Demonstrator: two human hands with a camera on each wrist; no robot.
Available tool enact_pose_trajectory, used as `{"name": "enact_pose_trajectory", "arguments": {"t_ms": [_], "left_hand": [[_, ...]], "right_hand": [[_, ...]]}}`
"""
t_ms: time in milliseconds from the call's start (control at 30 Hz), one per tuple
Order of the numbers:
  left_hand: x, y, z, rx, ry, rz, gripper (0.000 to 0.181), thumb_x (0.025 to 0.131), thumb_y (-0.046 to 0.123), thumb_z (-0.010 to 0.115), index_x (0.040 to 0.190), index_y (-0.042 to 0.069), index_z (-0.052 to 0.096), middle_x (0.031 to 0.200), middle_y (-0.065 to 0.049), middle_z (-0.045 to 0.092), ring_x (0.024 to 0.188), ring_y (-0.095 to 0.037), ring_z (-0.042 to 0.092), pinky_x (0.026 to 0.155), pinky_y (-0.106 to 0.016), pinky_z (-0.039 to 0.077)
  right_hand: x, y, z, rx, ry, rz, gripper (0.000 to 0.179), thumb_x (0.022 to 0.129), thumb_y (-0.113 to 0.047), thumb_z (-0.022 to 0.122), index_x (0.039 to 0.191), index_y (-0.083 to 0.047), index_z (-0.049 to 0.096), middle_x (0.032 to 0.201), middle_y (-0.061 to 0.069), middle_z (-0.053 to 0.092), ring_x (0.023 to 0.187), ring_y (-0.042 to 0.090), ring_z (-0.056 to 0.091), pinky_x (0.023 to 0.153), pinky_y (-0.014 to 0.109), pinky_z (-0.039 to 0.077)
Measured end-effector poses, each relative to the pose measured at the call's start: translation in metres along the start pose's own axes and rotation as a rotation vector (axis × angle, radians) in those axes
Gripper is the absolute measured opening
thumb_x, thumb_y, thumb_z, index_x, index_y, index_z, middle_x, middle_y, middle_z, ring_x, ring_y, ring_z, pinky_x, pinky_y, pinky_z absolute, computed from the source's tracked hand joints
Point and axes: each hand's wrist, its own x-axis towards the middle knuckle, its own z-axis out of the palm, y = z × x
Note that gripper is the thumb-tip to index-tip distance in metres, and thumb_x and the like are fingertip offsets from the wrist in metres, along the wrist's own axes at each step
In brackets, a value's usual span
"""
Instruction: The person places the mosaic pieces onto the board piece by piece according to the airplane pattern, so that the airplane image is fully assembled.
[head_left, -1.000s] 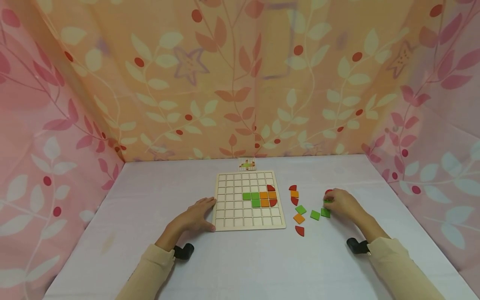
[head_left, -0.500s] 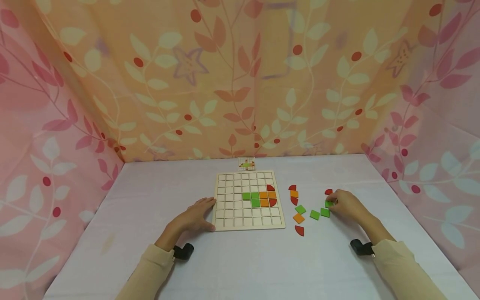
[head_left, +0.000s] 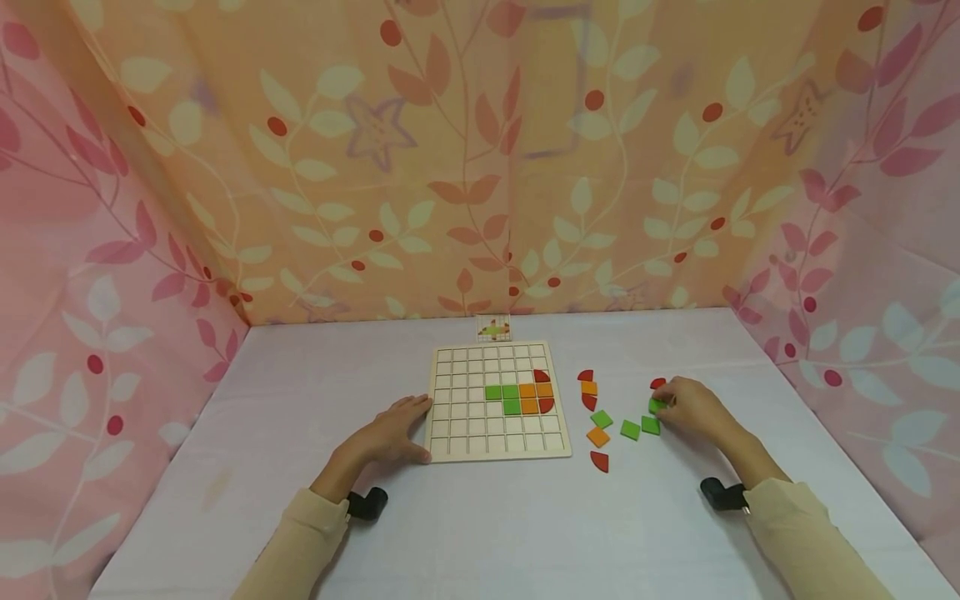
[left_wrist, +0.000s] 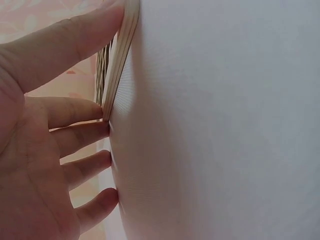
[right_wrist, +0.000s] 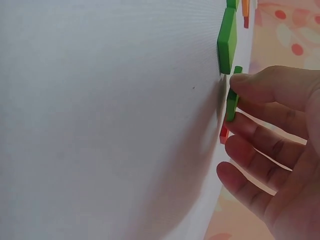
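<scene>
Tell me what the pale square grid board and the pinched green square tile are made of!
The pale square grid board looks like bare, matte wood, maybe plywood: lines run along its edge. The green square tile pinched by the right hand may be painted wood or plastic: its colour looks even and smooth; I can't tell which.

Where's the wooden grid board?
In the head view, the grid board lies low in the middle, between the left hand at its left edge and loose tiles.
</scene>
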Motion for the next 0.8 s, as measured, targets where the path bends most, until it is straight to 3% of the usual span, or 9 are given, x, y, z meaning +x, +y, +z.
{"name": "enact_pose_trajectory", "arguments": {"t_ms": [333,533,800], "left_hand": [[-0.001,0.002,0.000,-0.010,0.011,-0.002,0.095,0.074,0.023,0.084,0.151,0.003,0.033,0.159,-0.015,0.031,0.148,-0.038,0.022,0.116,-0.060,0.023],[-0.001,0.003,0.000,-0.012,0.010,-0.019,0.095,0.073,0.023,0.085,0.151,0.004,0.033,0.159,-0.015,0.031,0.148,-0.038,0.022,0.117,-0.060,0.023],[0.001,0.000,0.000,0.001,0.011,-0.010,0.095,0.074,0.022,0.084,0.151,0.003,0.033,0.159,-0.015,0.031,0.148,-0.038,0.022,0.116,-0.060,0.023]], "right_hand": [[0.005,-0.009,0.000,0.075,0.006,0.022,0.029,0.081,-0.012,0.072,0.106,0.003,0.071,0.090,0.010,0.064,0.080,0.021,0.053,0.067,0.029,0.044],[0.009,-0.021,-0.002,0.120,0.001,0.041,0.033,0.083,-0.016,0.073,0.111,0.001,0.070,0.097,0.011,0.064,0.084,0.022,0.053,0.069,0.028,0.047],[0.015,-0.036,0.000,0.138,0.043,-0.024,0.028,0.084,-0.015,0.071,0.109,-0.001,0.071,0.097,0.011,0.065,0.085,0.023,0.053,0.066,0.027,0.045]]}}
